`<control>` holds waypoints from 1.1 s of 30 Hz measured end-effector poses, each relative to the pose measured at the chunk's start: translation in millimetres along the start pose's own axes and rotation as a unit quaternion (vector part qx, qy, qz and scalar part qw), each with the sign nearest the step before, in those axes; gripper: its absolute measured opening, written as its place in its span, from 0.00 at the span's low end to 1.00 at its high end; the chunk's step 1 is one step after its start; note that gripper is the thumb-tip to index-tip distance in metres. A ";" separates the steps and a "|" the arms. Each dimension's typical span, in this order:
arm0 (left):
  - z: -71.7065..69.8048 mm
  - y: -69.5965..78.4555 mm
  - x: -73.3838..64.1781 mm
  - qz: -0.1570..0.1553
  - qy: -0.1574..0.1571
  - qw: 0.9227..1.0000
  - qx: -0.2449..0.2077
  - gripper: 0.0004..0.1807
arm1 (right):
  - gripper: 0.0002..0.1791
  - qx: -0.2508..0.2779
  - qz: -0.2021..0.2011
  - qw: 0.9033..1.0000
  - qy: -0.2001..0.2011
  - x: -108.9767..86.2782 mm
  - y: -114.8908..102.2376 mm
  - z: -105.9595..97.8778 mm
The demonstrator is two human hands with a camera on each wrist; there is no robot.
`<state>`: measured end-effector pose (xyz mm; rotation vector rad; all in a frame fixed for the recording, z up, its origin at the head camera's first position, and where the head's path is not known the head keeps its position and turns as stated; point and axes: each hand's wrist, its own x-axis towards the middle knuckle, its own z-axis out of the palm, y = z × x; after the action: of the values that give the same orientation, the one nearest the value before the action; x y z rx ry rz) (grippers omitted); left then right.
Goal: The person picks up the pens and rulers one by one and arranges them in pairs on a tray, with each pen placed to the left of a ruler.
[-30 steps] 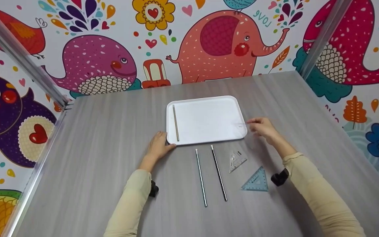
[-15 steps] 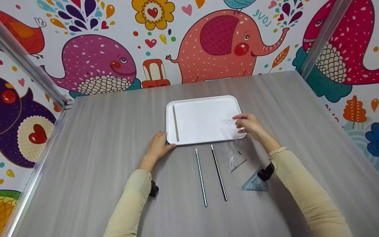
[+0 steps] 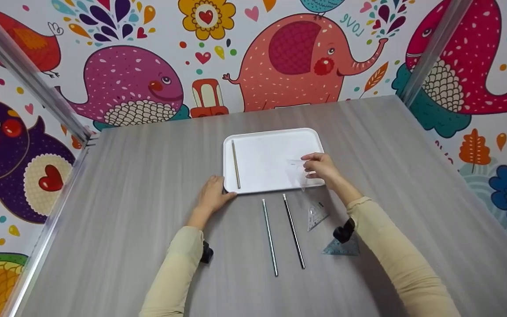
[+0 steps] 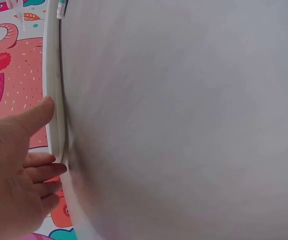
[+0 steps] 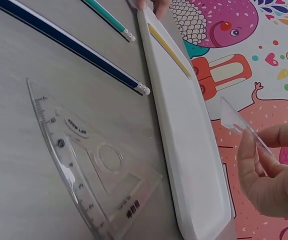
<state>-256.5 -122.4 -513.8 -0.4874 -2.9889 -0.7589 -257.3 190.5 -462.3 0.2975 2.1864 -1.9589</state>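
A white tray (image 3: 271, 154) lies on the table with a yellow-gold pencil (image 3: 236, 165) along its left end. My left hand (image 3: 211, 194) holds the tray's near left corner, thumb on the front edge and fingers at the side. Over the tray's right part, my right hand (image 3: 322, 169) pinches a clear plastic set square (image 3: 296, 174) between thumb and fingers. Its outline is faint against the white. In the right wrist view the set square (image 5: 239, 122) tilts, held above the tray.
In front of the tray lie a green pencil (image 3: 270, 237), a dark striped pencil (image 3: 294, 231) and a clear set square (image 3: 316, 215). A blue set square (image 3: 341, 248) lies nearer, partly hidden by the right wrist camera (image 3: 344, 230). A patterned wall (image 3: 218, 57) stands behind the table.
My right hand has moved left from beside the tray's right edge to over the tray, carrying the clear set square. My left hand and the tray have stayed put.
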 end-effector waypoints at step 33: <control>-4.2 5.3 -1.2 -0.025 -0.021 0.999 0.010 0.27 | 0.16 0.080 0.010 0.995 0.061 33.6 0.2 57.4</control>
<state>-254.0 -120.4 -507.8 -0.4335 -3.0552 -0.7319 -289.2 134.3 -478.0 0.4734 2.0906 -2.1637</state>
